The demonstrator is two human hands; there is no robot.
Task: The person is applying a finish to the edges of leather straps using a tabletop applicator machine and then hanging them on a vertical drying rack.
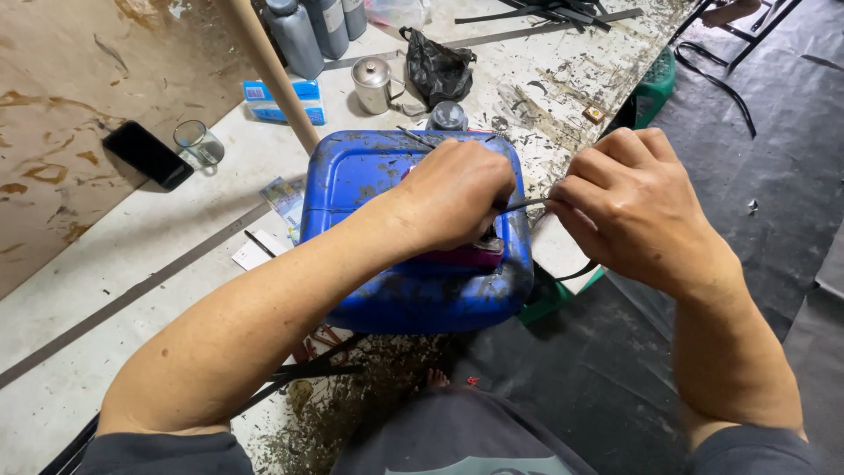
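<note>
Even, soft overhead light, sharp focus, slight wide-angle bending at edges.

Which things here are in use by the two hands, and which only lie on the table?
In use:
- left hand pressing on the magenta object
- blue container beneath it
- right hand pulling the thin black strip

Lying about:
- black phone
- glass cup
- metal pot
- black bag
- grey bottles
- blue packet

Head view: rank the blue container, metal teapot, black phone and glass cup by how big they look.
1. Blue container, by far the largest, though it is also nearest the camera.
2. Black phone.
3. Metal teapot, close to the phone in apparent size, so that order is unsure.
4. Glass cup, smallest.
</note>
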